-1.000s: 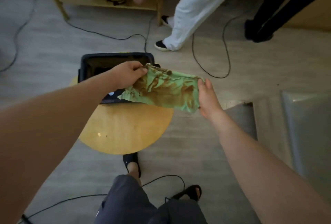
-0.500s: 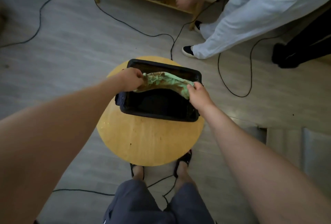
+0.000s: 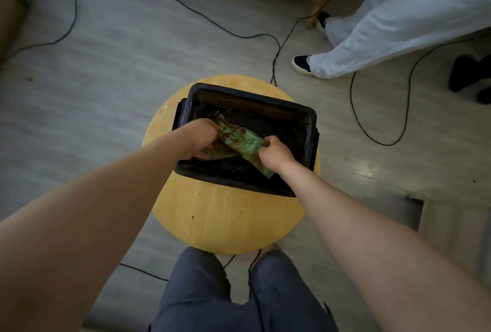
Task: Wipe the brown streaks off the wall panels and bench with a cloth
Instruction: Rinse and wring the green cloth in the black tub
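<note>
Both hands are down inside a black tub (image 3: 309, 129) that sits on a round wooden stool (image 3: 228, 222), whose yellow top is the surface under it. The left hand (image 3: 198, 140) is closed around one end of a green cloth (image 3: 239, 143), and the right hand (image 3: 273, 155) is closed around the other end, so the cloth is bunched and twisted between them. The cloth is smeared with brown (most heavily near the left hand), and a loose corner hangs down below the right hand toward the near wall of the tub. The inside of the tub is dark; whether there is water in it cannot be told for sure, though something glints near its far left corner.

The tub sits toward the far side of the stool, its near rim about over the middle. A few dark specks mark the bare wood in front of it. Black cables (image 3: 186, 10) trail across the grey floor (image 3: 93, 71). At the upper right stands another person in pale trousers (image 3: 393, 26) and dark shoes.
</note>
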The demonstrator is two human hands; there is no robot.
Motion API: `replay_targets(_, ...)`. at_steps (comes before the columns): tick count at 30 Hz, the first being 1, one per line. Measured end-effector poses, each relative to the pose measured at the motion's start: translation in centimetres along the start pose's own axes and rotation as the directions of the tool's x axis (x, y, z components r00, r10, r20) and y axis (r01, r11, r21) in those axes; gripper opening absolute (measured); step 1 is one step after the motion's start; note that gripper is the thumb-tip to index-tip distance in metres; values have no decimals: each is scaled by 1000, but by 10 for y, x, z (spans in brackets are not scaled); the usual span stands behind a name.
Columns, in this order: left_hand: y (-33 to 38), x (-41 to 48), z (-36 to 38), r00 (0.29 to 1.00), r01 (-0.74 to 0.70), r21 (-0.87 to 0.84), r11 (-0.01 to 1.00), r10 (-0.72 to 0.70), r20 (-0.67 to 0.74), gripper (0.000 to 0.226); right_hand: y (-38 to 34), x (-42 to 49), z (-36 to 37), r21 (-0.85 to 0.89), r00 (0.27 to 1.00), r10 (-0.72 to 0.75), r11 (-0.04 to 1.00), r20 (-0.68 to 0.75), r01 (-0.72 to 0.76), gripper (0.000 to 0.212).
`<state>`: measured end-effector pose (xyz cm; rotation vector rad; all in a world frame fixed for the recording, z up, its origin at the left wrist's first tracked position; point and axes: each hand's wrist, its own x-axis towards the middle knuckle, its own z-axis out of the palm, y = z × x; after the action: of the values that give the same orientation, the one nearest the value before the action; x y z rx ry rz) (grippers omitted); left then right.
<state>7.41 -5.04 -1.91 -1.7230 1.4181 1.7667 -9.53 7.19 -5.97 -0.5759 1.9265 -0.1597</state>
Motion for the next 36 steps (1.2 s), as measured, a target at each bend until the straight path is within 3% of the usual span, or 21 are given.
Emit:
replay_targets(5, -4, 23, 9, 994, 16, 0, 1000, -16, 111, 16, 9, 21, 9, 137, 991, 77, 989, -106, -62, 53)
replay_targets(8, -12, 42, 10, 992, 34, 29, 999, -37, 124, 32, 9, 35, 20, 230, 949, 143, 970, -281, -78, 50)
replay_targets(10, -13, 50, 9, 990, 61, 29, 998, -64, 126, 38, 5, 44, 29, 269, 941, 196, 956, -276, -120, 55)
replay_targets(12, -15, 58, 9, 984, 112, -10, 994, -109, 141, 44, -1, 49, 35, 273, 961, 211, 949, -177, -158, 54)
replay_targets(17, -17, 69, 14, 974, 190, -190, 963, -160, 161, 39, -20, 32, 48, 388, 996, -14, 921, -89, 48, 36)
replay_targets(20, -13, 74, 21, 974, 196, -274, 942, -156, 163, 38, -34, 10, 54, 494, 982, -110, 852, -153, 173, 30)
replay_targets(22, -10, 77, 27, 975, 200, -325, 924, -155, 161, 38, -45, 4, 57, 522, 961, -143, 816, -235, 249, 39)
replay_targets(24, -9, 80, 31, 977, 192, -367, 910, -140, 163, 34, -57, 6, 59, 475, 935, -154, 828, -319, 298, 45)
replay_targets(28, -4, 75, 35, 978, 141, -412, 900, -63, 199, 34, -61, 23, 64, 199, 843, -190, 924, -504, 327, 45)
replay_targets(30, -6, 74, 34, 974, 66, -392, 918, 26, 225, 37, -55, 33, 60, 42, 795, -256, 942, -550, 333, 46)
replay_targets(33, -15, 80, 26, 958, 71, -405, 912, 51, 282, 42, -36, 52, 49, -181, 764, -317, 948, -562, 260, 46)
replay_targets(36, -21, 88, 22, 974, 74, -392, 917, 18, 225, 41, -16, 66, 40, -19, 769, -120, 990, -628, 139, 45)
